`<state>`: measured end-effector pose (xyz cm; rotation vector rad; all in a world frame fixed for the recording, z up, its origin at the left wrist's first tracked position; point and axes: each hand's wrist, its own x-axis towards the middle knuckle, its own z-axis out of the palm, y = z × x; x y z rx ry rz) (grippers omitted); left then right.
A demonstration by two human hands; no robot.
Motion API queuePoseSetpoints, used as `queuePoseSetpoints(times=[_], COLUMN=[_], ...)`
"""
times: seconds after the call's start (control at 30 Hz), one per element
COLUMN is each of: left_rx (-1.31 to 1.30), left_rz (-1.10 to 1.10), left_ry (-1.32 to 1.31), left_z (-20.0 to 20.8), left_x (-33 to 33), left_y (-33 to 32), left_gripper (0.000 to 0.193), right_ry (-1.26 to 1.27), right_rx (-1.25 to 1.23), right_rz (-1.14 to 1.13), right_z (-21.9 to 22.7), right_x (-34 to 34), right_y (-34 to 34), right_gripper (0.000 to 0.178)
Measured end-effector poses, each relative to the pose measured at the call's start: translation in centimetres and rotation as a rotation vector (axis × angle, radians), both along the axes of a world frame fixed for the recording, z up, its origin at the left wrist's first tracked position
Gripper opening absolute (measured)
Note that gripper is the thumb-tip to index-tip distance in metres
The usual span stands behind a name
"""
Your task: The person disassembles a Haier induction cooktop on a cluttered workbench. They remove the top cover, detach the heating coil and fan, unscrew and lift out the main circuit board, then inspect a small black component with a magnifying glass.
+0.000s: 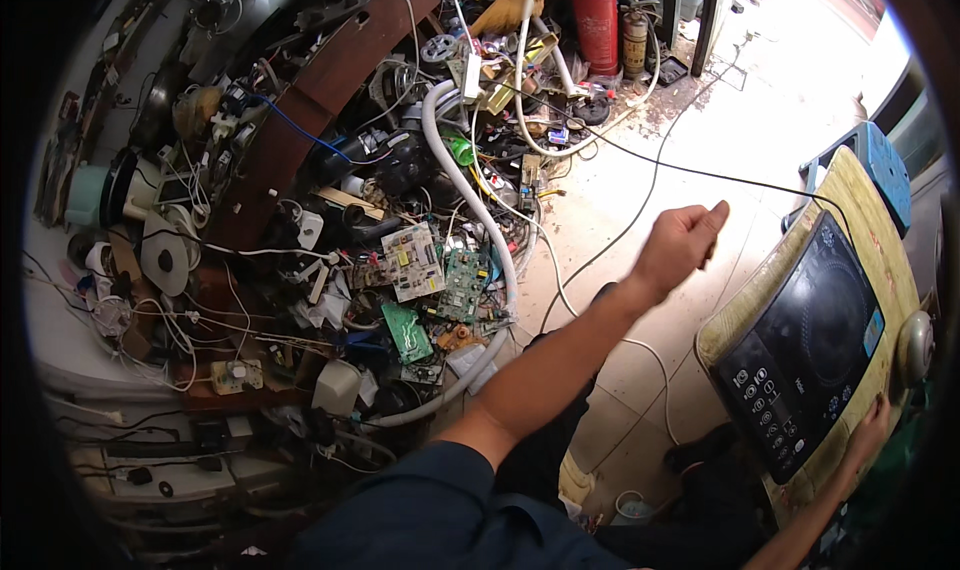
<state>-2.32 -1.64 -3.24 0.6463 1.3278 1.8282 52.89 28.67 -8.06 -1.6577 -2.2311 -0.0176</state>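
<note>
At the right of the view a black induction cooker (805, 345) lay tilted on a worn yellowish cushion (865, 205), its glass top facing up. Its glossy face showed a faint ring pattern, a small blue patch near the far edge and a block of pale round buttons at the near corner. One such cooker was in sight.

The right hand (868, 432) rested on the cushion's near edge just beside the cooker's lower corner, fingers bent over the rim; whether it pinched anything I could not tell. The left hand (680, 242) was raised over the pale tiled floor (760, 120), loosely curled with one finger stretched out, and something dark seemed to lie in its grip, too small to tell. Its bare forearm ran from a dark blue sleeve (440, 510).

A black cable (640, 160) crossed the floor toward the cushion. To the left stood a heap of scrap electronics: three circuit boards could be counted, one white (415, 260) and two green (462, 282) (405, 330). One thick white hose (470, 200) curved round them. Two red fire extinguishers (596, 22) stood at the back, the smaller one rusty. A blue plastic crate (885, 165) sat behind the cushion.
</note>
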Motion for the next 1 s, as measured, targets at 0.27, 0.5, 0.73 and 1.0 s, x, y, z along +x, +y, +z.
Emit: queuePoseSetpoints(times=[0.27, 0.5, 0.73, 1.0], left_rx=[-0.768, -1.239, -1.51, -1.245], left_rz=[0.686, 0.742, 0.7, 0.676], left_ry=[0.845, 0.965, 1.124, 1.16], left_z=[-9.1, -12.1, -14.6, -11.7], left_x=[-33.3, -46.7, -49.5, -45.2], left_y=[-11.5, -12.3, -8.4, -12.8], left_gripper=[0.038, 0.079, 0.082, 0.066], right_ry=[-0.044, 0.251, 0.421, 0.567], right_rx=[0.209, -0.107, -0.364, -0.376], right_rz=[0.072, 0.615, 0.856, 0.938], right_z=[10.3, 13.2, 2.4, -3.0], right_x=[-4.7, -28.4, -41.4, -62.0], right_y=[-24.1, -35.5, -35.8, -33.6], right_gripper=[0.04, 0.014, 0.029, 0.021])
